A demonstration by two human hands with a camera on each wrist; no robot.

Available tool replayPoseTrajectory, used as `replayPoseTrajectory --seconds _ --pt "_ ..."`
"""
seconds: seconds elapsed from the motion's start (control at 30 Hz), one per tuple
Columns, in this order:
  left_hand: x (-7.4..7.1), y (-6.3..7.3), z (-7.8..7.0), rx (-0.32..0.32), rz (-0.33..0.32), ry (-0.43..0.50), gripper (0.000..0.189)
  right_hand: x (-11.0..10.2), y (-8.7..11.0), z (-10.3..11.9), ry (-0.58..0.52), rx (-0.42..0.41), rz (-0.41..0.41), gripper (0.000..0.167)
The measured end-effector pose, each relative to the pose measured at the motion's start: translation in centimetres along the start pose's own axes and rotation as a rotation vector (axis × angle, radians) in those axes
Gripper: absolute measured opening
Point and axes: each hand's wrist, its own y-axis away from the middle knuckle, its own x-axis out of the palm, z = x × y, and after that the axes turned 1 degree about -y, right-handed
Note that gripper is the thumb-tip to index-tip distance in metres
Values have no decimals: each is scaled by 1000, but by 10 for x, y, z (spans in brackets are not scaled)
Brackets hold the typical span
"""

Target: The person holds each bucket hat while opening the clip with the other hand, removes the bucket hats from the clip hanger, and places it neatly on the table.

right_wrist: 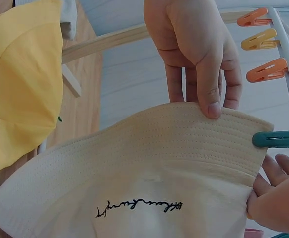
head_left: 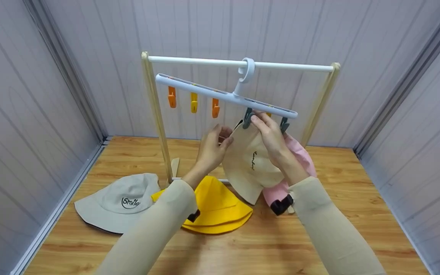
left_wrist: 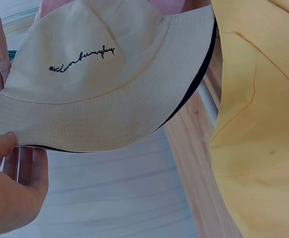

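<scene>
A beige bucket hat [head_left: 239, 164] with dark script on its crown hangs from a dark green clip [right_wrist: 278, 139] that bites its brim edge. My left hand [head_left: 212, 147] pinches that brim just left of the clip, thumb on the outer face, as the left wrist view shows. Beside the clip, my right hand [head_left: 275, 139] has its fingertips at the hat's edge, with the clip outside its fingers in the right wrist view. The clip belongs to a pale blue hanger [head_left: 204, 89], tilted down to the right. Behind the beige hat, a pink hat [head_left: 300, 152] is partly hidden.
The hanger hooks over the white rail [head_left: 197, 61] of a wooden rack. Orange and yellow clips [head_left: 194, 103] dangle at its left. On the wooden table [head_left: 338, 229] lie a yellow hat [head_left: 220, 210] and a grey "Smile" hat [head_left: 128, 198]. Panelled walls stand around.
</scene>
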Motion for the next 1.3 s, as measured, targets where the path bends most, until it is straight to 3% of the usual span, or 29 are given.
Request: replayPoseTrajectory --seconds 0.3,0.5,1.0,1.3 --pt "-2 2 0 -21 12 15 17 4 -4 -2 -32 -6 -3 60" --pt "-2 2 0 -19 5 16 17 7 -7 -2 -72 0 -20 52" --pt "2 0 -2 -6 5 6 15 9 -14 -6 -281 23 -81 35" --pt "3 1 -4 -9 11 4 15 7 -15 -6 -260 34 -104 39"
